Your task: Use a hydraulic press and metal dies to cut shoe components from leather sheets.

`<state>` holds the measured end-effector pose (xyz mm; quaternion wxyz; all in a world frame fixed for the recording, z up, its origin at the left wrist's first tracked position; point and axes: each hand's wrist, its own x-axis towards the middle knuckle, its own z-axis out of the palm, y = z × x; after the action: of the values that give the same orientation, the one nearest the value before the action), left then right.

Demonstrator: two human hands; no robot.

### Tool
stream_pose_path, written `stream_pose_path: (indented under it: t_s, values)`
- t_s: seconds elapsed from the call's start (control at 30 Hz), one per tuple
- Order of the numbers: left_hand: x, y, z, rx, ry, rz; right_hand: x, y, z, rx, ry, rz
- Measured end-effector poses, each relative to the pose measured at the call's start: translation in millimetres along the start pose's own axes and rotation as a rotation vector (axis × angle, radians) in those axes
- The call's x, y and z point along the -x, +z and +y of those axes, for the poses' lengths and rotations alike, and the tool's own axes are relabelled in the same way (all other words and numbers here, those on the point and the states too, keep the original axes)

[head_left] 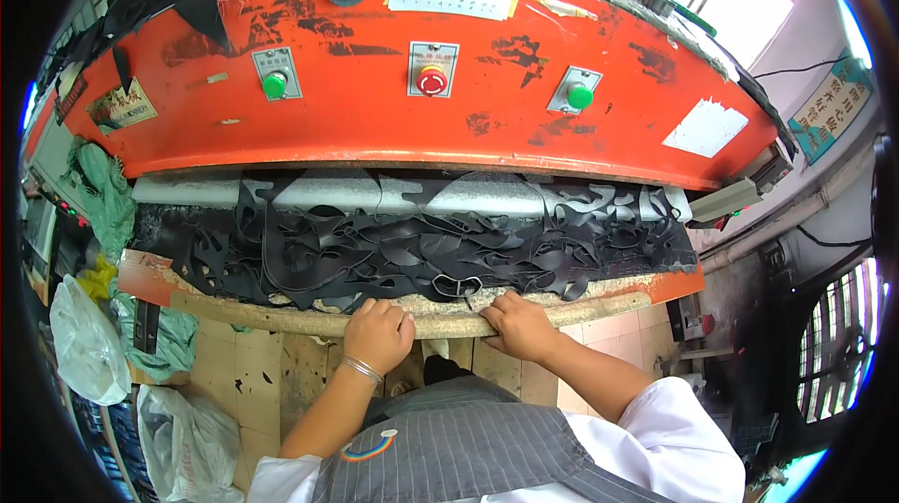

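Note:
My left hand (379,334), with a silver bangle at the wrist, is closed over the worn, pale front edge (281,318) of a press bed. To its right, my right hand (520,326) is curled over the same edge, its fingertips partly hidden. Between and just beyond the hands lies a small metal-rimmed cutting die (456,287), close to the edge. A tangled heap of black leather-like offcuts (393,245) with curved cut-outs covers the bed behind it. Neither hand touches the die.
An orange press head (346,119) spans the far side, with two green buttons and a red stop button (432,81). A white cutting board (337,194) lies under it. Plastic bags (89,339) stand at the left. Black scraps hang over the machine's top.

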<state>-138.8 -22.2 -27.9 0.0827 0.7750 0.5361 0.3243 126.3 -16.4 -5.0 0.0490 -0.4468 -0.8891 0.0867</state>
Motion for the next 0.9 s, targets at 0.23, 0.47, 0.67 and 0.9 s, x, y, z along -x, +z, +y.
stream_pose_path:
  t_s: [0.23,0.47,0.67,0.9]
  values:
    - [-26.8,-13.7,-16.9,0.006,-0.022,-0.280,-38.0,-42.5,32.9,-0.097,-0.155,-0.295]
    - [-174.2,-15.4,-20.5,0.030,0.091,-0.533,-261.2,-96.0,114.8,0.211,-0.680,0.295]
    - [-217.4,56.9,-85.2,-0.009,0.138,-0.165,-396.0,-60.0,140.8,0.222,-1.074,0.004]
    - [-233.3,54.9,-100.1,0.023,0.107,-0.249,-369.6,-181.6,168.5,0.339,-0.976,0.372]
